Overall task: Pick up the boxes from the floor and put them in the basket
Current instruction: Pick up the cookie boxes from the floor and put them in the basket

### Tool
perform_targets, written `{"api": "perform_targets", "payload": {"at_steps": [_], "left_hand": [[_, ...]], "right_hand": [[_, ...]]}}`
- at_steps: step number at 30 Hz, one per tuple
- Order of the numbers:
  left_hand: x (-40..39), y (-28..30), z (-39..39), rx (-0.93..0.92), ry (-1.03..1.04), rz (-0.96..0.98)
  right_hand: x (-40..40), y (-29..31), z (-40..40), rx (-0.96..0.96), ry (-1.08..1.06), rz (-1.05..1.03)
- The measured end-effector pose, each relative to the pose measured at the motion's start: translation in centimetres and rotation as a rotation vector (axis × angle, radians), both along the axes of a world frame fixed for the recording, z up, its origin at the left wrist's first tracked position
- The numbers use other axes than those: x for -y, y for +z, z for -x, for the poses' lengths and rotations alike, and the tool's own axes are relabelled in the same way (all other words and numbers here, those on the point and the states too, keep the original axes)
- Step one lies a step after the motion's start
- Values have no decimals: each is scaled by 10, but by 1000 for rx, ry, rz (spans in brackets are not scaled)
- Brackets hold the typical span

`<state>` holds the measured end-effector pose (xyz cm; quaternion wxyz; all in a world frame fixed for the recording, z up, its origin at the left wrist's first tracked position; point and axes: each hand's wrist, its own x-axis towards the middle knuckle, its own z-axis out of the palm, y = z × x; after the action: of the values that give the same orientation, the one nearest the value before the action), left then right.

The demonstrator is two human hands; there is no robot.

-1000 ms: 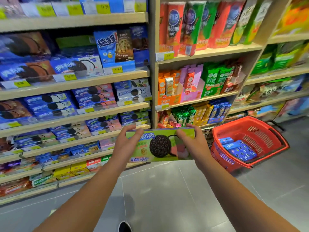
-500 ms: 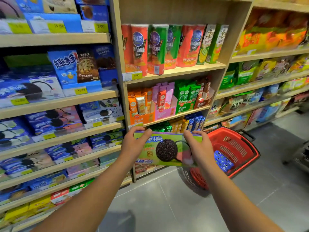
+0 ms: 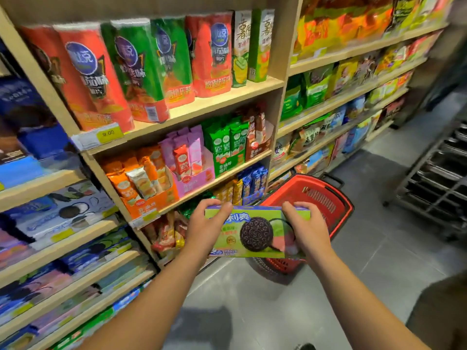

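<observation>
Both bare forearms stretched forward from the bottom edge. Left hand (image 3: 206, 229) curled over the left end of a green biscuit box (image 3: 255, 232), fingers hooked on its top edge. Right hand (image 3: 307, 229) gripping the right end the same way, fingers bent over the top edge, palm against the printed face. Box held level, front face toward the camera, showing a dark round sandwich biscuit and pale lettering. Held clear of the floor, in front of and partly overlapping the red basket (image 3: 336, 195).

Just behind the box, the basket standing on the grey tiled floor (image 3: 379, 261) close to the foot of the shelving, its slotted wall and black handle showing. Inside of the basket blocked by the box and hands, so contents not readable.

Left and ahead, pale wooden shelves (image 3: 202, 107) packed with goods: tall red and green crisp tubes (image 3: 126, 72) on an upper tier, orange, pink and green packets below, blue biscuit boxes further left. Yellow price tags (image 3: 108, 133) on shelf edges, figures blurred. At far right, a dark metal rack (image 3: 439, 185), cut off by the edge. Dark shape at lower right corner, too little shown to identify.
</observation>
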<state>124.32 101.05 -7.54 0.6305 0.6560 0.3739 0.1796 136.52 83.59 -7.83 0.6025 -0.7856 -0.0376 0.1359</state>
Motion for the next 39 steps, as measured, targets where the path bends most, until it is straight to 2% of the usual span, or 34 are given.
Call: {"api": "perform_targets", "payload": {"at_steps": [6,13,18,24,34,37,39], "left_hand": [[61,-36,-113,-69,-20,20],[116,-53,-205,-85,63,-11],[116,-67,-256,-79,97,47],[89,-116,-311,-161,187,118],[97,-186,-374,-330,110,128],[105,-212,-385,-382,109,174],[116,-232,-391,-425,134,194]], "right_hand": [[66,-31,-106,-52,-45,27],[109,-45,-211,-95,43,61],[103,-57,-277,-115,164,98],[81,-97,-347,-147,413,233],[74,-155,-443,-344,549,414],[73,-176,-470,-330,645,470],[69,-192,-487,-397,708,477]]}}
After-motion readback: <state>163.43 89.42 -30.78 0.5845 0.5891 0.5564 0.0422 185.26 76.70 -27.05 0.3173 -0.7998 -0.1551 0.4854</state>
